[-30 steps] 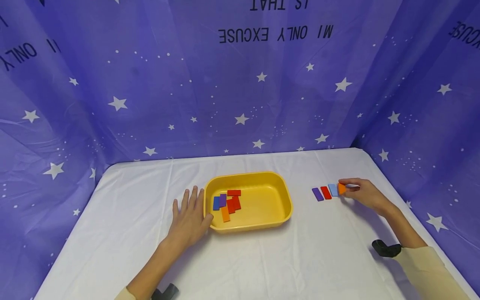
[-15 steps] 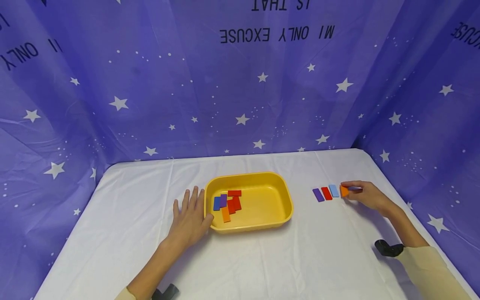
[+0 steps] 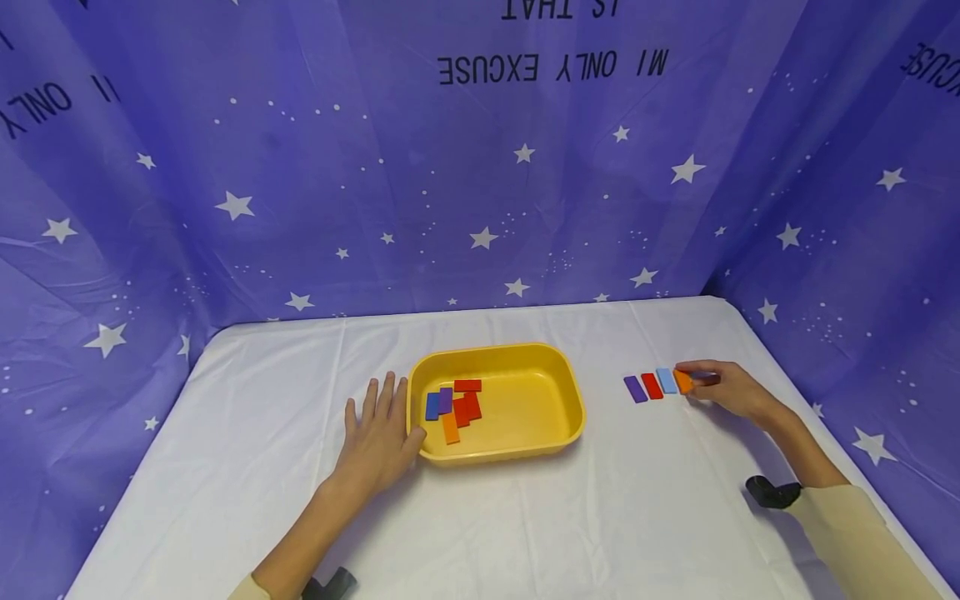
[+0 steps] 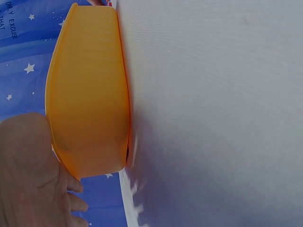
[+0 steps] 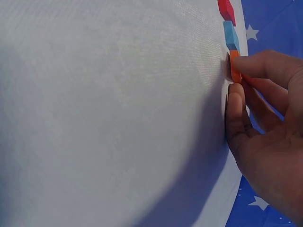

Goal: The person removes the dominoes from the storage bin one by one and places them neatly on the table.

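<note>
My right hand [image 3: 731, 390] pinches an orange tile [image 3: 682, 381] at the right end of a short row on the white table. Left of it in the row lie a light blue tile [image 3: 667, 381], a red tile [image 3: 652, 386] and a purple tile [image 3: 635, 389]. The right wrist view has the orange tile [image 5: 235, 66] between thumb and fingers, close beside the light blue tile [image 5: 230, 35]. My left hand [image 3: 377, 442] rests with spread, straight fingers against the left rim of a yellow tray [image 3: 525, 450], its thumb over the edge.
Inside the tray, toward its left, lie several loose tiles: red [image 3: 468, 386], blue [image 3: 432, 407], purple [image 3: 446, 400] and orange [image 3: 450, 428]. White cloth covers the table [image 3: 525, 533]. A purple star-printed curtain [image 3: 420, 200] stands behind and at both sides.
Half a second ago the orange tile had shifted slightly right, away from the light blue one; now the right hand has it back closer. The left hand and tray stay put.
</note>
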A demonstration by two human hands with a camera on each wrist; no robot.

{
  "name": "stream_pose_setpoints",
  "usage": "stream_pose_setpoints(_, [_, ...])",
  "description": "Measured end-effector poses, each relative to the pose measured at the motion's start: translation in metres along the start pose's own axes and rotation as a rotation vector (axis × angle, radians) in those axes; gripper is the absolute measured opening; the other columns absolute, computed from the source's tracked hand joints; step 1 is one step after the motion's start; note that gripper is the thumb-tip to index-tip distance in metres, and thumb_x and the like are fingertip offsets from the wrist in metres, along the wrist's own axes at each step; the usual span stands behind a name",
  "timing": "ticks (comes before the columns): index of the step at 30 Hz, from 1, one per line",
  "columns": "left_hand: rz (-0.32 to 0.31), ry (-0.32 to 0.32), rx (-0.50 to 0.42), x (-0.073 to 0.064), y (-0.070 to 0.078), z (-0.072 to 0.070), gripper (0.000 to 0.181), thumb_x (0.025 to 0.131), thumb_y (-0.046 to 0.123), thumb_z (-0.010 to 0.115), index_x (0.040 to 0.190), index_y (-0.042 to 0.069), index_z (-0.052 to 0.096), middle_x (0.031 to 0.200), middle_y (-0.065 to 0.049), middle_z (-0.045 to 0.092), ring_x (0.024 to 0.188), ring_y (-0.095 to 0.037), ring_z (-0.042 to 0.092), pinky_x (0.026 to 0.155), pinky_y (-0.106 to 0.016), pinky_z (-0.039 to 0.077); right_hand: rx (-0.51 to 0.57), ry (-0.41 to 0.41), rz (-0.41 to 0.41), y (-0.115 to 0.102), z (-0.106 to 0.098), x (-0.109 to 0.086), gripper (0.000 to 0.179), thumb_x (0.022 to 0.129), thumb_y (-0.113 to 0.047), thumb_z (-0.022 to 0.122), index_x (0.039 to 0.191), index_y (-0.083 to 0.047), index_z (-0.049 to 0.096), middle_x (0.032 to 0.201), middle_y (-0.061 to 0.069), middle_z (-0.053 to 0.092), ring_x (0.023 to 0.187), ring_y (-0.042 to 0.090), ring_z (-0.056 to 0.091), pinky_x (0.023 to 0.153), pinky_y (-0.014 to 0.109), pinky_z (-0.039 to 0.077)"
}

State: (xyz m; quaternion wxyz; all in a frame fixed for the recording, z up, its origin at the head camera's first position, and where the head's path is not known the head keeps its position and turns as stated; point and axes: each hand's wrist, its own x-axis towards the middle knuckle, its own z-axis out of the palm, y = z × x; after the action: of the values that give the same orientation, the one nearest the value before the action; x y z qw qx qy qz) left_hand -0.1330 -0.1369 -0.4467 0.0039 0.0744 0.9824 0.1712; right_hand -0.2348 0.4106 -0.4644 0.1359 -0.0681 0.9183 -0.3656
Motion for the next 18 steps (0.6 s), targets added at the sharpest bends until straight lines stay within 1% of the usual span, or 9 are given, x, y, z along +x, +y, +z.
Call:
stream_pose_setpoints(6, [-0.005, -0.011, -0.005, 0.0004, -0.0001, 0.0003, 0.075, 0.096, 0.031, 0.048, 0.156, -0.004, 0.020, 0.163, -0.024, 0.013, 0.149, -0.044, 0.005, 0.111, -0.068, -0.001, 0.062, 0.011, -0.035, 0.0017, 0.0024, 0.0003, 0.056, 0.092, -0.012, 0.069, 0.143, 0.003, 0.051, 0.145, 0.031, 0.043, 0.114, 0.038, 0.049, 0.082, 0.019, 0.049])
stream_pose_setpoints(8, [-0.004, -0.011, -0.009, 0.0005, -0.0003, 0.0007, 0.075, 0.096, 0.031, 0.049, 0.156, -0.004, 0.020, 0.163, -0.024, 0.013, 0.149, -0.044, 0.005, 0.111, -0.069, -0.001, 0.083, 0.013, -0.041, 0.0021, 0.0028, -0.0005, 0.057, 0.092, -0.011, 0.068, 0.144, 0.003, 0.050, 0.146, 0.031, 0.042, 0.114, 0.038, 0.049, 0.081, 0.018, 0.048])
stream_pose_setpoints(10, [-0.003, -0.013, -0.007, 0.0007, -0.0007, 0.0014, 0.075, 0.096, 0.031, 0.049, 0.156, -0.004, 0.020, 0.163, -0.024, 0.013, 0.149, -0.044, 0.005, 0.111, -0.068, -0.001, 0.094, 0.017, -0.042, 0.0021, 0.0030, -0.0015, 0.057, 0.093, -0.012, 0.068, 0.145, 0.003, 0.049, 0.146, 0.031, 0.042, 0.115, 0.039, 0.049, 0.082, 0.018, 0.048])
stream_pose_setpoints(13, [0.000, -0.010, -0.005, 0.0011, -0.0011, 0.0017, 0.075, 0.097, 0.031, 0.049, 0.156, -0.005, 0.020, 0.163, -0.024, 0.013, 0.149, -0.045, 0.005, 0.111, -0.069, -0.001, 0.103, 0.036, -0.031, 0.0015, 0.0027, -0.0030, 0.059, 0.095, -0.019, 0.068, 0.146, 0.002, 0.047, 0.147, 0.031, 0.041, 0.117, 0.041, 0.049, 0.081, 0.020, 0.047])
stream_pose_setpoints(15, [0.000, -0.009, -0.001, 0.0013, -0.0011, 0.0017, 0.075, 0.097, 0.031, 0.049, 0.156, -0.005, 0.020, 0.163, -0.024, 0.013, 0.149, -0.045, 0.004, 0.111, -0.069, -0.002, 0.114, 0.059, -0.029, 0.0008, 0.0022, -0.0034, 0.059, 0.096, -0.022, 0.066, 0.146, 0.002, 0.046, 0.148, 0.030, 0.042, 0.118, 0.040, 0.051, 0.081, 0.021, 0.047])
stream_pose_setpoints(16, [0.000, -0.009, 0.001, 0.0014, -0.0011, 0.0015, 0.075, 0.097, 0.031, 0.049, 0.156, -0.005, 0.020, 0.163, -0.024, 0.013, 0.149, -0.045, 0.004, 0.111, -0.069, -0.002, 0.118, 0.074, -0.028, 0.0000, 0.0019, -0.0036, 0.059, 0.097, -0.023, 0.065, 0.147, 0.002, 0.046, 0.148, 0.029, 0.043, 0.118, 0.036, 0.052, 0.081, 0.022, 0.048])
stream_pose_setpoints(18, [0.000, -0.010, 0.003, 0.0015, -0.0012, 0.0015, 0.075, 0.097, 0.031, 0.049, 0.156, -0.004, 0.020, 0.163, -0.024, 0.013, 0.149, -0.044, 0.004, 0.111, -0.069, -0.001, 0.121, 0.107, -0.026, -0.0026, 0.0014, -0.0037, 0.057, 0.099, -0.025, 0.063, 0.147, 0.001, 0.047, 0.147, 0.027, 0.045, 0.114, 0.024, 0.057, 0.085, 0.026, 0.049])
